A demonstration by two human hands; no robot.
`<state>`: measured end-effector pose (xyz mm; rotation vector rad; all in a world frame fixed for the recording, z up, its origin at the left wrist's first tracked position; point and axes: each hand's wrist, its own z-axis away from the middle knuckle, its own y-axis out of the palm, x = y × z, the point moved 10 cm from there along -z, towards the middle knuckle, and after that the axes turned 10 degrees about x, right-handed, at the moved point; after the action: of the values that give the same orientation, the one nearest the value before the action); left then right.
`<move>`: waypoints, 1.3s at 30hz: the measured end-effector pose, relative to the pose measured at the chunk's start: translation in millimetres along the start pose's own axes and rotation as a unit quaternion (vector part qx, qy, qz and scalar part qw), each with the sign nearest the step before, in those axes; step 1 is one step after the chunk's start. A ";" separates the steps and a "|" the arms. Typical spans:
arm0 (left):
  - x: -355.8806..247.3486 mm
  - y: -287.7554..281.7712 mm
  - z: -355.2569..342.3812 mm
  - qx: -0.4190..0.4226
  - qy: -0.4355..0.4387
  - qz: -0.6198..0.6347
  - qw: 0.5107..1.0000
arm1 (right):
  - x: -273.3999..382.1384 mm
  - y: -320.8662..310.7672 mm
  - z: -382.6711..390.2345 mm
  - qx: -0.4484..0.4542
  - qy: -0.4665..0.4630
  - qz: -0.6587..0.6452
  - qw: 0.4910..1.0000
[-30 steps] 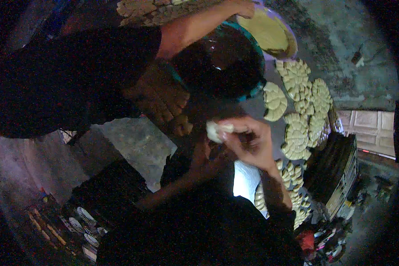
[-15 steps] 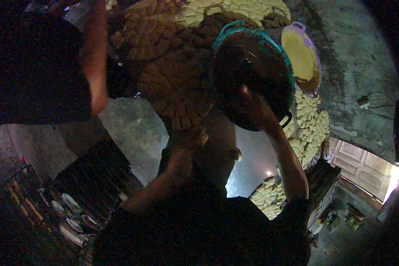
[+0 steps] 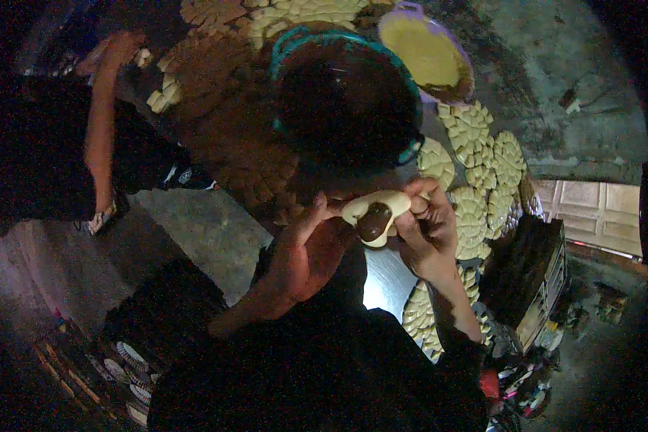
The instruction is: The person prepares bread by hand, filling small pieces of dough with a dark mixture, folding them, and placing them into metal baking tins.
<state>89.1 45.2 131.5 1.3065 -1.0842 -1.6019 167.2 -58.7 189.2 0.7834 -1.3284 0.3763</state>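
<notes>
L hand (image 3: 317,253) & R hand (image 3: 432,234) pinch smooth, pale, bent dough pc (image 3: 390,201) w/ glossy, rounded dk-brown blob (image 3: 374,222).

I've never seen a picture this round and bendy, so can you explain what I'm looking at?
There's no robot here, just a person using bare hands. A wide camera on their head looks down, which makes straight things look curved.

The right hand pinches one end of a pale piece with a shiny dark brown blob on it. The left hand is at its other end; it's too dark to tell how firmly it grips.

More pale pieces lie on the surface. Beyond are a teal tub and a purple-rimmed container with something yellow inside. Another person's arm shows on the left.
</notes>
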 end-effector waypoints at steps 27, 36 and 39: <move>205.9 146.8 71.6 0.122 0.063 -0.583 0.800 | 101.2 -33.6 309.1 -0.038 -0.203 0.409 0.889; 233.2 175.0 73.8 0.293 0.081 -0.520 0.798 | 119.5 -47.3 335.0 -0.121 -0.153 0.440 0.877; 226.7 154.9 65.6 0.224 -0.030 -0.531 0.817 | 101.4 -55.8 326.8 -0.123 -0.157 0.306 0.931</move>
<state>-3.4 -208.7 213.4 2.4796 -0.7930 -2.2295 -7.3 -343.2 283.1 0.2026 -1.8785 0.5758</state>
